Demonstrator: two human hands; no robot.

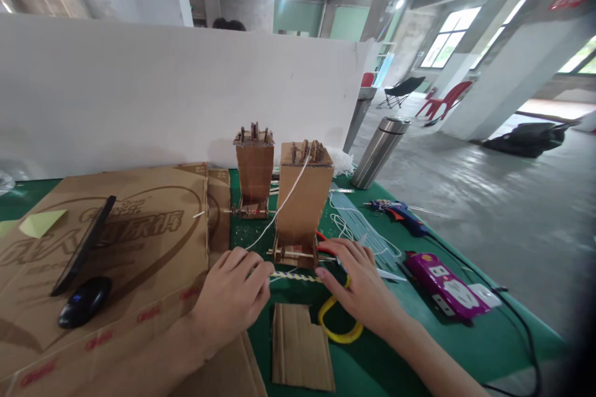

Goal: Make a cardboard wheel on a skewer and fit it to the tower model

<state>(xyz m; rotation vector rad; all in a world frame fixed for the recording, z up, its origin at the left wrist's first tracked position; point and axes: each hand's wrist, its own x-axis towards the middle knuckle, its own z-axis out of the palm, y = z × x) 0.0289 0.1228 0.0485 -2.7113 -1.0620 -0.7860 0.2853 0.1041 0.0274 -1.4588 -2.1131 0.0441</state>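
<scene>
My left hand is closed around one end of a thin striped straw, which looks yellow and dark. The straw's other end reaches the thumb of my right hand, whose fingers are apart. Just beyond it stands a tall cardboard tower with small wheels on top and a stick axle at its base. A white string runs from the tower's top down toward my left hand. Under and beside my right hand lie yellow-handled scissors, partly covered, and a red-handled tool.
A second cardboard tower stands behind. A cut cardboard piece lies in front, a large cardboard sheet with a mouse at left. Rightward are a steel flask, glue gun, purple packet and cord.
</scene>
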